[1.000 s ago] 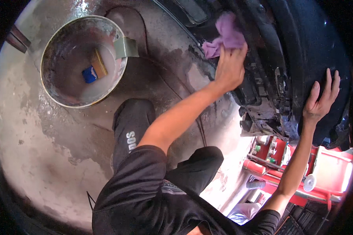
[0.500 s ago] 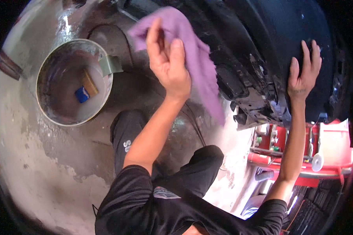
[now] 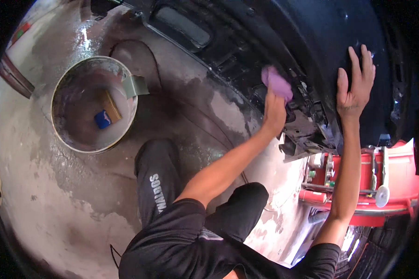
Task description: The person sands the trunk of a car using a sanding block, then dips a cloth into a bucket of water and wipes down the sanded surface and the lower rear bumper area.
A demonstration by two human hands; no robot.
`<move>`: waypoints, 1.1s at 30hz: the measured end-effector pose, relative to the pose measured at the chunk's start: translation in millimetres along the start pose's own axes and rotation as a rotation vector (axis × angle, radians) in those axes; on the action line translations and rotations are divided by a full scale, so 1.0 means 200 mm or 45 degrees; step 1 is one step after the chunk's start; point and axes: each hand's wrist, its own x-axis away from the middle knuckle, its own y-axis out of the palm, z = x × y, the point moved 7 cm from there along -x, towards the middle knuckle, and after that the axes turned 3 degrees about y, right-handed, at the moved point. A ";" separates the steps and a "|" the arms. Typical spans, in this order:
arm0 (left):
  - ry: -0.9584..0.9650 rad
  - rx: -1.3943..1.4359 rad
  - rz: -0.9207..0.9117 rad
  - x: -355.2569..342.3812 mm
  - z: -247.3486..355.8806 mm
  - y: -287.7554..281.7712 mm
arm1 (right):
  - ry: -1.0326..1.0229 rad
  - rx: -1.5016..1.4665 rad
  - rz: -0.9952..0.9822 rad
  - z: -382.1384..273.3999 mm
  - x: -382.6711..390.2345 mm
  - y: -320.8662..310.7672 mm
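A bunched purple cloth (image 3: 278, 83) is in my left hand (image 3: 275, 109), whose fingers are closed round it. The cloth is pressed against the inner side of a black vehicle panel (image 3: 307, 32), near its rough lower edge with brackets and openings. My right hand (image 3: 356, 90) lies flat on the panel's smooth outer face, fingers spread, holding nothing. How far the cloth spreads behind my left fingers is hidden.
A large round bucket (image 3: 63, 100) of cloudy water stands on the wet floor at left. In it are a blue block (image 3: 102, 119) and a yellowish-brown block (image 3: 111, 105); a grey-green strip (image 3: 136, 86) hangs over its rim. A dark cable (image 3: 204, 122) crosses the floor. Red equipment (image 3: 397, 174) stands at right.
My left hand has moved right from mid-air to the panel, and the loosely hanging cloth is now bunched against it. My right hand stays on the panel.
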 end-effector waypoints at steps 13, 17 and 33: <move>0.852 0.448 0.485 -0.69 0.77 -0.83 | -0.011 -0.022 0.023 -0.03 -0.04 0.01; 0.650 0.278 0.426 -0.24 0.45 -0.27 | -0.056 -0.055 0.046 0.00 -0.01 0.02; 0.426 0.261 0.278 0.07 0.34 0.04 | -0.067 -0.027 0.071 -0.04 -0.02 0.00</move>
